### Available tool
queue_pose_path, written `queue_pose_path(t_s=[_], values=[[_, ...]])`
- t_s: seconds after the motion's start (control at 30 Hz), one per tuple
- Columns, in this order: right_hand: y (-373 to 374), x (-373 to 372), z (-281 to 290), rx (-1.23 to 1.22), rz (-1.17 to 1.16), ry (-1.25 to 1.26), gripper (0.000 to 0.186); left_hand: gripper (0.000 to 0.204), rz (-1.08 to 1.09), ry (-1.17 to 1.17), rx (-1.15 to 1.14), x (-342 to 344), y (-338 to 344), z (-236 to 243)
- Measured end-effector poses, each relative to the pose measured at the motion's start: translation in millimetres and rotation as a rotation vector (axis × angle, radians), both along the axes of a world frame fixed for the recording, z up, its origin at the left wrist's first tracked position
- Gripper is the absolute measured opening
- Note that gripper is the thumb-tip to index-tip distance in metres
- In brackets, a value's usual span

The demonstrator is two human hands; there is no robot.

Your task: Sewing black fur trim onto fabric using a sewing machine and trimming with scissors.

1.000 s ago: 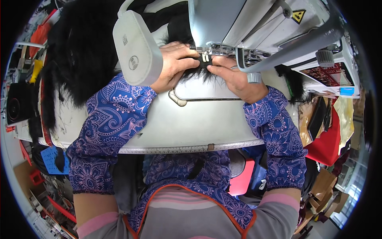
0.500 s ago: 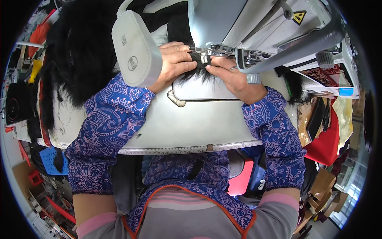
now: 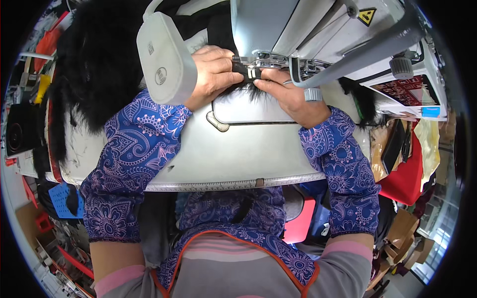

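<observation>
A black furry fabric piece (image 3: 240, 70) lies under the needle area of a sewing machine (image 3: 263, 25), its fur fringe sticking out toward me. On its left side my left hand (image 3: 211, 74) presses and grips it, fingers bent and thumb pointing at the presser foot (image 3: 251, 73). From the right, my right hand (image 3: 295, 102) pinches the fabric's edge close to the foot; a ring shows on one finger. The machine's metal parts hide some of the right fingers. A black fabric band (image 3: 220, 32) runs away behind the left hand.
A white lamp-like box (image 3: 166, 59) hangs over my left wrist. A grey bar (image 3: 367, 54) with knobs crosses above my right hand. Black fur (image 3: 99, 64) is heaped at the left. A tape measure (image 3: 223, 186) lines the white table's (image 3: 238, 154) front edge.
The whole view has shifted slightly. Both hands stay at the presser foot, the left fingers a little more bent. The black fabric sits almost as before.
</observation>
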State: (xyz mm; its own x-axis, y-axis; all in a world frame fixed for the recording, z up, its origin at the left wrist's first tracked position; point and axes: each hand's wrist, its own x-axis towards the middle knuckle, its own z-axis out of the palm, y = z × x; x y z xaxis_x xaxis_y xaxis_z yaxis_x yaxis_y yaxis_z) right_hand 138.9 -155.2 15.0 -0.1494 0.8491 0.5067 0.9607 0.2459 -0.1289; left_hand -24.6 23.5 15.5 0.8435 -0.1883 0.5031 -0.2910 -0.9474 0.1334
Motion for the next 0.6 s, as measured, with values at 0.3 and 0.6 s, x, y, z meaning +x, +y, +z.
queue_pose_path(t_s=[0.3, 0.6], values=[[-1, 2, -2, -0.121, -0.078, 0.159, 0.023, 0.022, 0.060, 0.195, -0.102, -5, -3, 2], [1, 5, -9, -0.115, -0.098, 0.218, 0.027, 0.025, 0.115, 0.204, -0.084, -4, -1, 1]])
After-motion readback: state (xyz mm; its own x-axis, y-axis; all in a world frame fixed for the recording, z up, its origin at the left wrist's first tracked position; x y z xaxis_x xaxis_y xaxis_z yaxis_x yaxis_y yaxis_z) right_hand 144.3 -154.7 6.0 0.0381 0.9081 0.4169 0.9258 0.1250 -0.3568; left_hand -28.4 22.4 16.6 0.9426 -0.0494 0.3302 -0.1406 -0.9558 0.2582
